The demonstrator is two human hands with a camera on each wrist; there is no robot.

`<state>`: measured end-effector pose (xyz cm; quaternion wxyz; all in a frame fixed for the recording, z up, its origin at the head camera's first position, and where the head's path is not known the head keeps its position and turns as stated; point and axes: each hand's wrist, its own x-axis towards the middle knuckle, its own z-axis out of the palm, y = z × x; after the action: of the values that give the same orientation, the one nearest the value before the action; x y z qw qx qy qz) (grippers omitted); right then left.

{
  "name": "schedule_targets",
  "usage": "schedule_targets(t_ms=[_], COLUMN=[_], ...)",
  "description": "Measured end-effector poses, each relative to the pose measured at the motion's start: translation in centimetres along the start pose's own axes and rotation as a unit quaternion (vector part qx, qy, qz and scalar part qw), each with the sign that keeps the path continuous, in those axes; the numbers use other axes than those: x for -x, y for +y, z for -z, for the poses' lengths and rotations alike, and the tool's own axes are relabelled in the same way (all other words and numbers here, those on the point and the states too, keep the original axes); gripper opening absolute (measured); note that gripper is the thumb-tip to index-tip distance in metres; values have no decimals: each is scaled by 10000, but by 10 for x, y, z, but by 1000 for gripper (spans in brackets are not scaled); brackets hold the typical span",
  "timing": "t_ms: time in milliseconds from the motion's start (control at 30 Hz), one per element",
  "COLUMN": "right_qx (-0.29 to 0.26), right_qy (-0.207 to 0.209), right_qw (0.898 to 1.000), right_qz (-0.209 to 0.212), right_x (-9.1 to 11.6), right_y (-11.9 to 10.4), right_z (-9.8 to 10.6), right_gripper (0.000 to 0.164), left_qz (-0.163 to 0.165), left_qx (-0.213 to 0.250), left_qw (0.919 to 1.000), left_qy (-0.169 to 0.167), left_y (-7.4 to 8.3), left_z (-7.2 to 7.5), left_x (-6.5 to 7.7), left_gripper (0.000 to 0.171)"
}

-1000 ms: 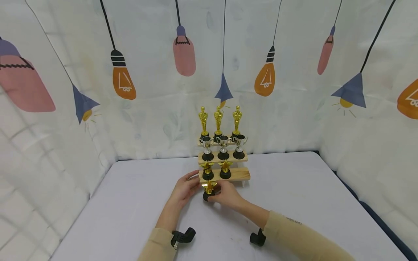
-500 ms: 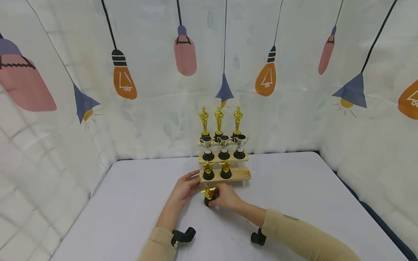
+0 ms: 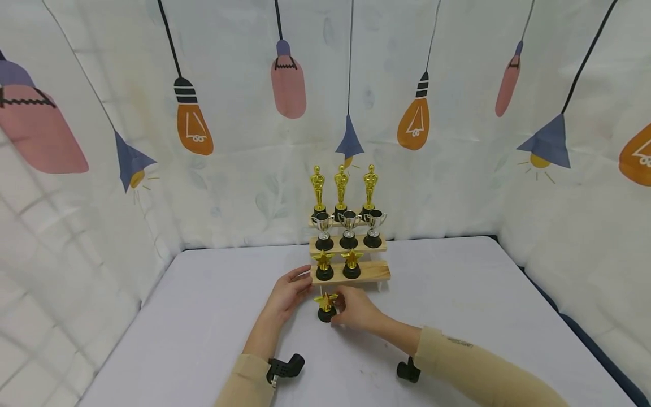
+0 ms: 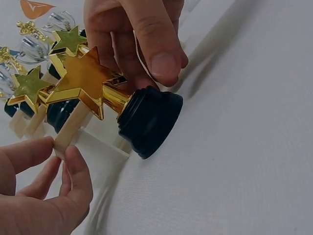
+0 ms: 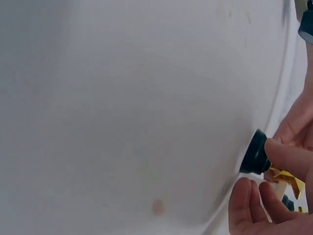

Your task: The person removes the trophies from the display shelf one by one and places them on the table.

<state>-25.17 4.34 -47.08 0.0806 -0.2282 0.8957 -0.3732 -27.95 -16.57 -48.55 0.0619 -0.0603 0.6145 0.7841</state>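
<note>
A gold star trophy point(image 3: 326, 305) with a round black base stands upright on the white table, in front of the shelf's lowest step. My right hand point(image 3: 356, 308) is at its right side, fingers bent and spread apart. In the right wrist view the thumb point(image 5: 286, 155) overlaps the edge of the black base point(image 5: 255, 154), with a gap between the base and the other fingers. My left hand point(image 3: 286, 295) pinches the left end of the lowest wooden shelf board point(image 4: 71, 128) between thumb and fingers. Two more star trophies point(image 3: 324, 265) stand on that board, leaving its right part bare.
Three silver cups point(image 3: 348, 229) stand on the middle board, and three gold figure statuettes point(image 3: 341, 189) on the top one. Behind the table point(image 3: 447, 294) hangs a white curtain point(image 3: 244, 186) printed with lamps. A black camera point(image 3: 287, 366) sits at each wrist.
The front star trophy came slightly toward me and tilted, and now stands straight. My right hand has shifted a little to the right, its fingers loosened. The left hand has stayed put.
</note>
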Motion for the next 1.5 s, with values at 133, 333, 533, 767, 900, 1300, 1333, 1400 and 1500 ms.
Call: schedule_targets(t_ms=[133,333,533,767,900,1300,1333,1400,1500], right_qx=[-71,-374,-1047,-1335,-1404,-1392,-1376,-1344,-1282], right_qy=[102,594,1283,2200,2422,2153,2117,2067,2009], right_qw=[9999,9968,9861,9663,9600,9660,9670,9683,9700], right_qz=[75,371,102,-86,-51,-332,-342,-395,-478], right_x=[5,13,15,7,3,-7,-8,-11,-14], right_y=[3,3,4,12,14,15,14,15,16], right_z=[9,24,35,44,50,59,59,58,55], right_gripper=[33,21,20,25,33,43,44,47,49], left_qz=[30,35,85,89,55,75,63,67,56], left_qx=[-23,-63,-92,-99,-78,-85,-90,-73,-64], left_qw=[10000,10000,9999,9999,9999,9999,9999,9999,9999], left_qy=[36,50,52,61,35,38,36,49,58], left_y=[-1,1,2,2,1,0,0,-1,-2], left_z=[0,-1,0,0,0,1,1,1,1], left_x=[-1,0,0,1,-1,0,0,-1,-1], left_gripper=[46,47,47,47,46,46,46,46,46])
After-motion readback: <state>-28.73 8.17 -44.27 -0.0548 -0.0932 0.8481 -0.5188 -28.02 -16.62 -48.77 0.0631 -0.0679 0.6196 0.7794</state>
